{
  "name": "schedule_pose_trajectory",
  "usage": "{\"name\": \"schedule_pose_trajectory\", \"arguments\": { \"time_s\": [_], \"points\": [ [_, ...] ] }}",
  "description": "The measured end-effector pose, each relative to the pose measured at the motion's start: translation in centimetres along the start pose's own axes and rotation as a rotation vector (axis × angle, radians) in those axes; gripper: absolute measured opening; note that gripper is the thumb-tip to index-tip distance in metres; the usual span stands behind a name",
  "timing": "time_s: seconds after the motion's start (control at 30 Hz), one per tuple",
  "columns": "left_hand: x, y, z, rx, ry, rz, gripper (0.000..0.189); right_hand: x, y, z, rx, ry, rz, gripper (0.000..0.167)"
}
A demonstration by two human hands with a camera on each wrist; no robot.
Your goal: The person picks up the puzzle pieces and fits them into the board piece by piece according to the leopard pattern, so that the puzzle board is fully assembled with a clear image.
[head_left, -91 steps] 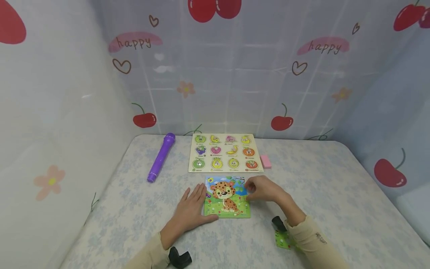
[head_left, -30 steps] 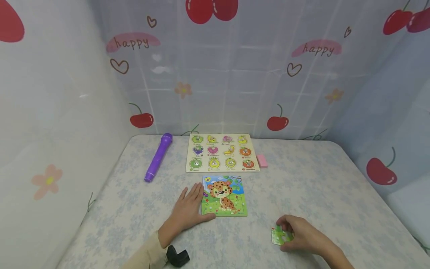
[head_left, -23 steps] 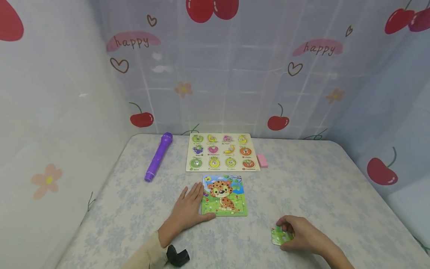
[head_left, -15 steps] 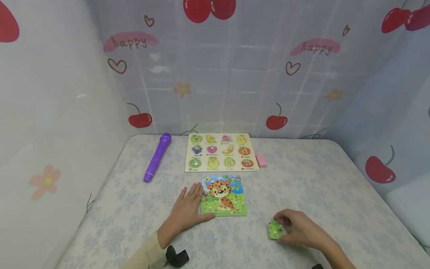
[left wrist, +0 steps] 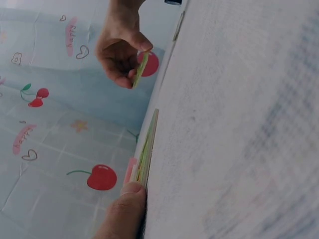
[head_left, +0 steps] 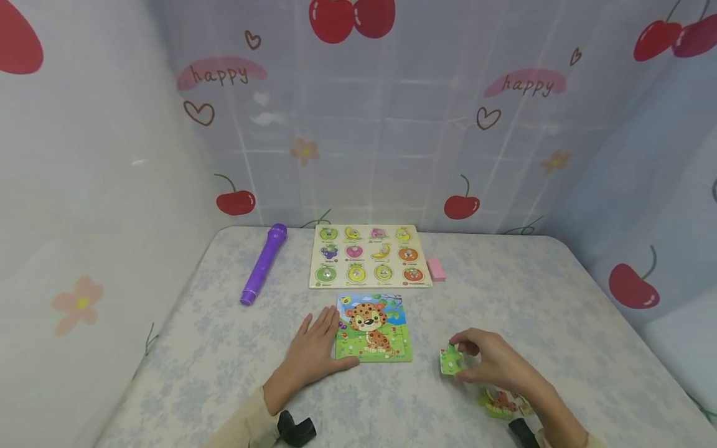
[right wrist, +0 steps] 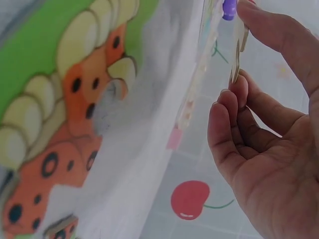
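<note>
In the head view a square leopard jigsaw puzzle (head_left: 374,330) lies flat at the table's middle. My left hand (head_left: 310,351) rests beside its left edge with fingers straight, the thumb along the near left corner. Right of the puzzle, my right hand (head_left: 493,361) pinches a green puzzle piece (head_left: 450,359) between thumb and fingers. The left wrist view shows that piece (left wrist: 141,69) edge-on, raised off the tabletop. Under the right wrist lie loose pieces (head_left: 498,404) with orange spotted print, partly covered by the arm; the right wrist view shows these spotted pieces (right wrist: 79,64) close up.
Behind the puzzle sits a fruit peg board (head_left: 370,287) with a pink block (head_left: 436,270) at its right side. A purple toy microphone (head_left: 263,264) lies at the back left. Cherry-print curtains (head_left: 358,137) enclose the table at the back and sides.
My right hand left the puzzle's right edge, went to the loose pieces at the near right and took a green one. It has since raised it forward and leftward. The left hand stays put.
</note>
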State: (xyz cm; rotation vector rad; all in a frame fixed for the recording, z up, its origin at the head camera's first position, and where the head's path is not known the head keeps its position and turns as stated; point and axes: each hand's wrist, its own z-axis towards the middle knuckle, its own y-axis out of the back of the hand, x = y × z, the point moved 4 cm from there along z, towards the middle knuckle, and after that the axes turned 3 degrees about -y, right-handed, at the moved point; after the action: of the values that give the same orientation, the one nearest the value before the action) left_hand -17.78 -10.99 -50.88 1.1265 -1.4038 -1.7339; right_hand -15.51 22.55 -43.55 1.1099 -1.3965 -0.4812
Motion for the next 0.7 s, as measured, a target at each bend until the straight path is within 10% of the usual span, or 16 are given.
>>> {"name": "schedule_pose_trajectory", "arguments": {
  "time_s": [0.7],
  "points": [
    [-0.1, 0.1, 0.0, 0.009, 0.002, -0.001, 0.114, 1.3, -0.6, 2.4, -0.008, 0.003, 0.031, 0.052]
  ]
}}
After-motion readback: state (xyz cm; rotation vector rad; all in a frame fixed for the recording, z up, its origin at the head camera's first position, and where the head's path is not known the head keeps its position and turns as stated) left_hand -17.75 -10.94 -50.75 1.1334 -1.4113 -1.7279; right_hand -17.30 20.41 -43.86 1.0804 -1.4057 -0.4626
